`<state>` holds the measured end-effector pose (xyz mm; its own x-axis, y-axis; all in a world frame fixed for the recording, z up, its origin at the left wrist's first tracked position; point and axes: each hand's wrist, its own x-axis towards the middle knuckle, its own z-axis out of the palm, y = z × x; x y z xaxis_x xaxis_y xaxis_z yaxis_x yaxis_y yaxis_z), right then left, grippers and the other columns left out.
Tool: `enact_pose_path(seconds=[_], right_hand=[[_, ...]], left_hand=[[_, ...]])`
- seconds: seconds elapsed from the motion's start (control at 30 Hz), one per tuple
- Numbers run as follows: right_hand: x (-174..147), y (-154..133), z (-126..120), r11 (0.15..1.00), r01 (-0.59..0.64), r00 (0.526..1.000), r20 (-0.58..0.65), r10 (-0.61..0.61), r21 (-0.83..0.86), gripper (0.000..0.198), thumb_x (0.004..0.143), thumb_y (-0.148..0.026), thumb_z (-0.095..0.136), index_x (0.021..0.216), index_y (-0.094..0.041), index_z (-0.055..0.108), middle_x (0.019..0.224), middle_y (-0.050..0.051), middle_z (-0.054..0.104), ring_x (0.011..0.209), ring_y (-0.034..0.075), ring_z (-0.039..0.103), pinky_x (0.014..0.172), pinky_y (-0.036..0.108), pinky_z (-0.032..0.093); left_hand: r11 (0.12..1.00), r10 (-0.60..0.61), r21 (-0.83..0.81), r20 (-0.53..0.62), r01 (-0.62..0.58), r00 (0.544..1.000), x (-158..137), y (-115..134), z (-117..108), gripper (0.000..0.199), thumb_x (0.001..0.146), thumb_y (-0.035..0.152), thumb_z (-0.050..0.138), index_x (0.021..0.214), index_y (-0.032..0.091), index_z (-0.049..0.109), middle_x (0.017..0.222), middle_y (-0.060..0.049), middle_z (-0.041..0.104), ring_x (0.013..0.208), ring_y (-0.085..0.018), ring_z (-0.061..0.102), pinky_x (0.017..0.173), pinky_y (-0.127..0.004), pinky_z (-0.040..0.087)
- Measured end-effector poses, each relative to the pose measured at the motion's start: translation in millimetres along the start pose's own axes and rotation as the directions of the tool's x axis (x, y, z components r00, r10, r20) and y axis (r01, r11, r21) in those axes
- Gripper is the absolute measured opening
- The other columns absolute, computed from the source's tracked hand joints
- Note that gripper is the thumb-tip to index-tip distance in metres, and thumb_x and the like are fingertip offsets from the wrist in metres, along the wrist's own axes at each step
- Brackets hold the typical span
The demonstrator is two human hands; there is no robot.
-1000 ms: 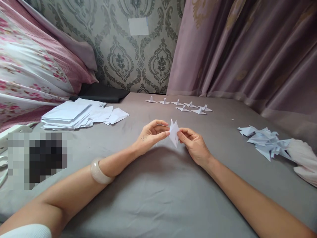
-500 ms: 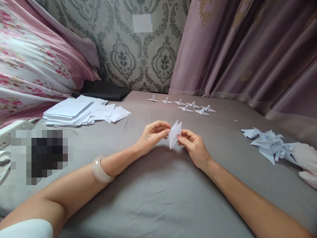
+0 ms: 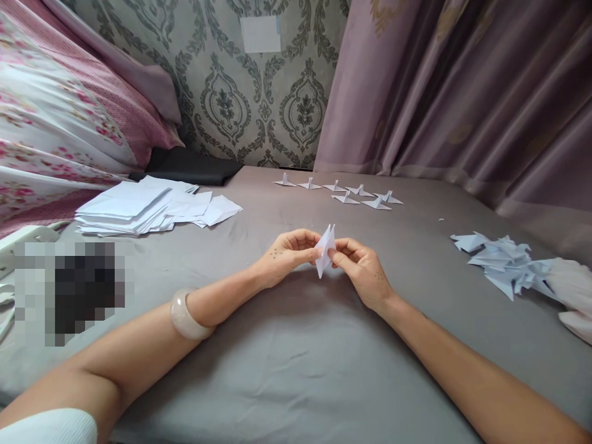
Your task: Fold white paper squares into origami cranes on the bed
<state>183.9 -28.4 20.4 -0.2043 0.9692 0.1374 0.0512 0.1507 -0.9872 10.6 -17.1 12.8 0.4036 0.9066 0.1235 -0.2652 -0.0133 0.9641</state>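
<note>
Half a second ago the piece (image 3: 325,246) showed more of a broad face; now it is turned more edge-on, slimmer to the eye, its two upper points closer together. The left hand (image 3: 287,253) has also moved in, so that its thumb meets the paper's nearer side. That probably gives the folding a firmer, two-sided hold.

The piece is in front of the person, raised above the bed (image 3: 277,382). From it, the left hand lies at nine o'clock, thumb and curled fingers closed on one edge. The right hand (image 3: 363,271), at four o'clock, pinches the other edge between its thumb and bent fingers.

The piece is crisp white paper, a narrow kite with twin tips at twelve o'clock and one sharp tip at six. Between twelve and one stand seven birds (image 3: 345,197), flat-winged with upright middles. Around ten lie flat sheets (image 3: 124,200), stacked unevenly, their edges fanned. At three is a jumbled heap (image 3: 502,259) of folded white paper, touching or just beside a soft, rumpled cloth (image 3: 571,283).

The bed's grey cover is smooth with faint creases. The bracelet (image 3: 185,316), at eight, is a thick, glossy pale ring; the curtain (image 3: 416,92), at one, hangs in satiny mauve pleats.
</note>
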Motion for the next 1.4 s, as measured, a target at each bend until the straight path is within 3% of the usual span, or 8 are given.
enact_pose_path(seconds=[0.33,0.63,0.83,1.03,1.4], right_hand=[[0.4,0.0,-2.2,0.999,0.03,0.999,0.016,-0.03,-0.042,0.016,0.071,-0.035,0.067,0.078,-0.02,0.065,0.077,0.001,0.07,0.074,0.017,0.064,0.071,0.031,0.051],[-3.8,-6.4,-3.2,0.998,0.052,0.989,0.144,-0.046,-0.037,0.023,0.076,-0.04,0.066,0.088,-0.02,0.064,0.088,0.004,0.069,0.081,0.018,0.064,0.074,0.032,0.051],[-2.5,0.5,-0.6,0.995,0.068,0.992,0.108,-0.06,-0.075,0.025,0.075,-0.042,0.069,0.087,-0.021,0.067,0.086,0.004,0.07,0.081,0.019,0.065,0.076,0.034,0.051],[-0.7,2.1,-2.8,0.997,0.051,0.99,0.131,-0.042,-0.06,0.026,0.075,-0.042,0.069,0.089,-0.021,0.069,0.085,0.003,0.071,0.08,0.018,0.065,0.075,0.034,0.052],[-0.3,-0.8,-5.8,0.999,-0.035,0.986,0.161,0.032,0.016,0.023,0.074,-0.041,0.071,0.087,-0.022,0.073,0.09,0.002,0.072,0.087,0.018,0.065,0.083,0.033,0.05]], left_hand=[[0.998,-0.035,0.049,-0.036,0.037,0.999,0.0,1.5,1.1,0.025,0.071,0.029,0.076,0.087,0.013,0.065,0.084,-0.004,0.065,0.077,-0.014,0.061,0.075,-0.029,0.049],[1.0,-0.012,-0.003,0.006,0.012,1.0,-1.0,3.7,2.2,0.037,0.069,0.029,0.077,0.102,0.017,0.066,0.107,-0.008,0.067,0.102,-0.022,0.062,0.091,-0.036,0.046],[0.999,0.003,0.046,0.02,-0.004,1.0,-0.5,0.4,-1.2,0.031,0.071,0.03,0.076,0.097,0.015,0.066,0.097,-0.007,0.068,0.094,-0.02,0.064,0.089,-0.036,0.047],[0.999,0.006,0.045,-0.042,-0.004,0.999,0.5,1.6,-0.9,0.027,0.068,0.027,0.078,0.083,0.013,0.059,0.081,-0.001,0.063,0.076,-0.012,0.06,0.074,-0.027,0.045],[0.996,-0.088,0.017,-0.075,0.09,0.993,-0.8,6.5,0.5,0.023,0.067,0.025,0.078,0.078,0.011,0.063,0.078,-0.002,0.067,0.073,-0.012,0.062,0.076,-0.028,0.046]])
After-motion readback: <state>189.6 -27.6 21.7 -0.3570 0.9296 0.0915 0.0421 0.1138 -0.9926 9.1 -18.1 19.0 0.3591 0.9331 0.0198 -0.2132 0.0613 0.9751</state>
